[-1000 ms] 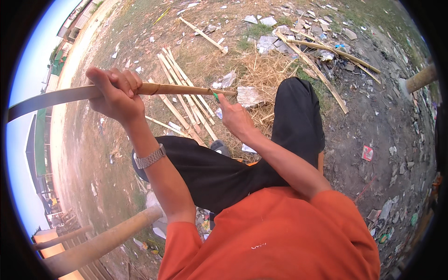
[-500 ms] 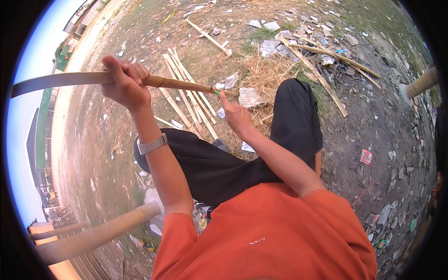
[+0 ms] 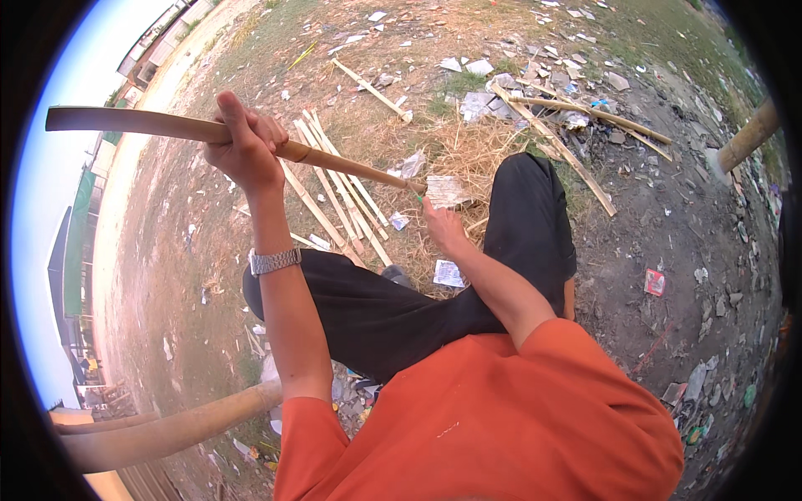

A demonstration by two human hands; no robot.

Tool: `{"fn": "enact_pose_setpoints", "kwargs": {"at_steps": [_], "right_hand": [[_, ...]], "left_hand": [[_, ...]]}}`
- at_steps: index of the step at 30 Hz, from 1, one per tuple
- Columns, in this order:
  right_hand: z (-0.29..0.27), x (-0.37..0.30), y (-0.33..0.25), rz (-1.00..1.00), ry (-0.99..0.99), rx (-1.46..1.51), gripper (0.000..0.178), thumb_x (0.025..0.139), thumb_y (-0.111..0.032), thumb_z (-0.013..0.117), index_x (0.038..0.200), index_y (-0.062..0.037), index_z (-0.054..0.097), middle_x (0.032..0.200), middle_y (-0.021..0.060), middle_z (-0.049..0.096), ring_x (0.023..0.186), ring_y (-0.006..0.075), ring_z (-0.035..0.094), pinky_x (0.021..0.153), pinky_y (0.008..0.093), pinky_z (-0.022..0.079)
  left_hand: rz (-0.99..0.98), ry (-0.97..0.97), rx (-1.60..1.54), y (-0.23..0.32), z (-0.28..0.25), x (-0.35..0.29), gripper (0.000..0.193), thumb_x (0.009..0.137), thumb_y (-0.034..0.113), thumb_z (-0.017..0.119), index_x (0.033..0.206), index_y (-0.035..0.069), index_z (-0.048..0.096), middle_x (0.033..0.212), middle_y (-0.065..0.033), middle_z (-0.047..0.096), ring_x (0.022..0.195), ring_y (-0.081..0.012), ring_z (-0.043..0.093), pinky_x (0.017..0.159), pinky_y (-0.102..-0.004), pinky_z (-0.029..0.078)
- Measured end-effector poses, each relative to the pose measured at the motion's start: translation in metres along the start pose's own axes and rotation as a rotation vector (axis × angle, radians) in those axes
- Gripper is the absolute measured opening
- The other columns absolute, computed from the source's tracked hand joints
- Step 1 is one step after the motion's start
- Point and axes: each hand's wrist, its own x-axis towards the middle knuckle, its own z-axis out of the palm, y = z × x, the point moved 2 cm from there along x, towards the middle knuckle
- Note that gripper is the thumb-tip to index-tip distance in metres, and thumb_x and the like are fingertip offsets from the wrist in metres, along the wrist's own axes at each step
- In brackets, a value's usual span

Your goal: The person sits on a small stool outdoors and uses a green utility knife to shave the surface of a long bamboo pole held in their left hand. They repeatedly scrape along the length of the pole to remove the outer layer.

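Note:
A long split bamboo strip [image 3: 338, 161] slants across the space in front of me, its broad flat end at the left and its narrow end above the ground by my right hand. My left hand [image 3: 251, 159] is closed around it, with the thumb sticking up. At the narrow end, my right hand [image 3: 447, 230] is closed, its index finger stretched along the strip. A small green piece [image 3: 419, 198] shows at that fingertip; the rest of whatever the fingers hold is hidden. Just beyond lies a pale, flat ribbed scrap [image 3: 447, 191].
Several split bamboo strips [image 3: 322, 221] lie beyond my left knee, and more [image 3: 568, 154] lie beside dry straw [image 3: 468, 142] and rubble. Thick bamboo poles stand at the lower left [image 3: 175, 430] and far right [image 3: 749, 138]. Litter dots the ground.
My left hand has shifted slightly right with the strip, whose broad end has come further into view and risen. My right hand has moved a little right and down, staying at the narrow end.

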Motion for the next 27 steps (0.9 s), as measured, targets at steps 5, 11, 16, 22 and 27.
{"fn": "enact_pose_setpoints", "kwargs": {"at_steps": [5, 11, 16, 22, 27], "right_hand": [[-0.044, 0.001, -0.022, 0.081, -0.061, 0.352, 0.037, 0.098, -0.02, 0.038, 0.134, -0.0123, 0.037, 0.076, 0.026, 0.062, 0.074, 0.0429, 0.064, 0.063, 0.0536, 0.05], [-0.092, -0.008, -0.067, -0.038, 0.062, 0.57, 0.038, 0.098, -0.022, 0.04, 0.135, -0.0127, 0.038, 0.066, 0.0251, 0.061, 0.063, 0.0451, 0.061, 0.059, 0.0551, 0.048], [-0.059, -0.004, -0.032, 0.091, -0.085, 0.493, 0.034, 0.098, -0.02, 0.041, 0.131, -0.0128, 0.04, 0.061, 0.0245, 0.057, 0.056, 0.0458, 0.057, 0.054, 0.0544, 0.044], [-0.038, -0.003, -0.025, 0.15, -0.071, 0.433, 0.033, 0.098, -0.02, 0.041, 0.131, -0.0157, 0.041, 0.064, 0.0252, 0.058, 0.061, 0.0446, 0.059, 0.059, 0.0548, 0.045], [-0.027, 0.001, -0.03, 0.027, 0.049, 0.5, 0.037, 0.097, -0.021, 0.043, 0.134, -0.0199, 0.038, 0.072, 0.0236, 0.062, 0.065, 0.0442, 0.061, 0.062, 0.0533, 0.047]], "left_hand": [[0.007, 0.067, 0.001, -0.002, 0.001, -0.007, 0.045, 0.092, 0.036, 0.062, 0.062, 0.009, 0.042, 0.046, 0.0014, 0.037, 0.033, -0.0081, 0.036, 0.033, -0.0254, 0.029], [0.011, 0.039, -0.023, -0.005, 0.0, -0.007, 0.046, 0.092, 0.038, 0.061, 0.063, 0.009, 0.042, 0.044, 0.0005, 0.036, 0.032, -0.0079, 0.035, 0.033, -0.0256, 0.028], [0.03, 0.011, 0.022, -0.007, -0.004, -0.008, 0.042, 0.094, 0.04, 0.056, 0.068, 0.01, 0.043, 0.043, 0.0016, 0.034, 0.033, -0.0072, 0.028, 0.036, -0.0254, 0.025], [0.02, 0.056, 0.029, -0.006, 0.003, -0.009, 0.042, 0.093, 0.04, 0.057, 0.067, 0.01, 0.044, 0.043, 0.0024, 0.034, 0.034, -0.0064, 0.026, 0.037, -0.0248, 0.024], [0.018, 0.058, 0.019, -0.005, 0.0, -0.008, 0.041, 0.093, 0.04, 0.058, 0.067, 0.01, 0.045, 0.043, 0.0026, 0.033, 0.033, -0.0062, 0.025, 0.037, -0.0246, 0.024]]}}
